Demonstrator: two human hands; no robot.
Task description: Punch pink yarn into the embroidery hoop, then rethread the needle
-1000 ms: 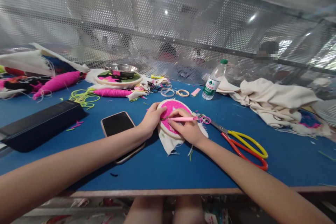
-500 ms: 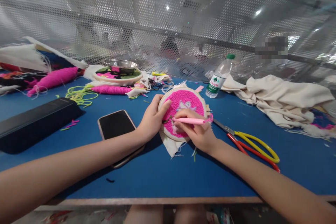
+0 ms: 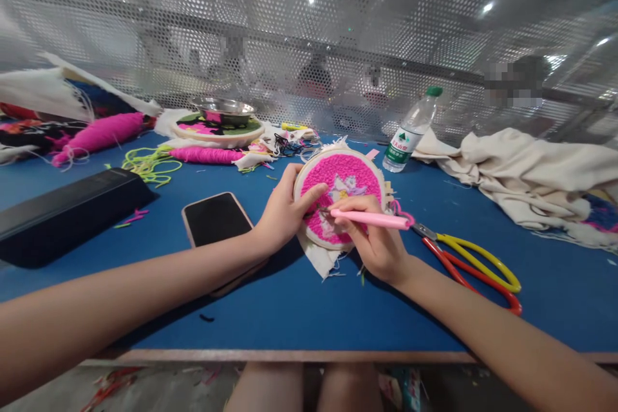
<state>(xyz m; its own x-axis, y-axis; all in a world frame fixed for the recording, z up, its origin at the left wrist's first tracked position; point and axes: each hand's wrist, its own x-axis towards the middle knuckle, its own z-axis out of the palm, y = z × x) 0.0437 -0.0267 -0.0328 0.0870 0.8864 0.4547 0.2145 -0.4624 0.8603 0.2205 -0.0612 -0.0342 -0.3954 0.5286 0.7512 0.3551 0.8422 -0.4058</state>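
Tilted toward me in the head view, a round embroidery hoop (image 3: 316, 164) holds cloth covered in pink loops, with a white and lilac flower in its middle. My left hand (image 3: 284, 209) grips the hoop's left rim, thumb lying over the pink loops. Pinched in my right hand (image 3: 379, 244) is a pink punch needle (image 3: 374, 217), its handle pointing right and its tip near the lower left of the flower. Pink yarn (image 3: 404, 214) trails from the handle's end. Whether the tip is in the cloth I cannot tell.
Scissors (image 3: 476, 264) with red and yellow handles lie right of the hoop, below a water bottle (image 3: 410, 135) and crumpled cream cloth (image 3: 521, 167). To the left are a phone (image 3: 217, 219), a dark case (image 3: 72, 209), pink yarn (image 3: 103, 135) and a metal bowl (image 3: 226, 109).
The punch needle's tip has drawn back up and right from the pink loops, its handle now further right. The left hand still holds the hoop. The whole view has shifted slightly.
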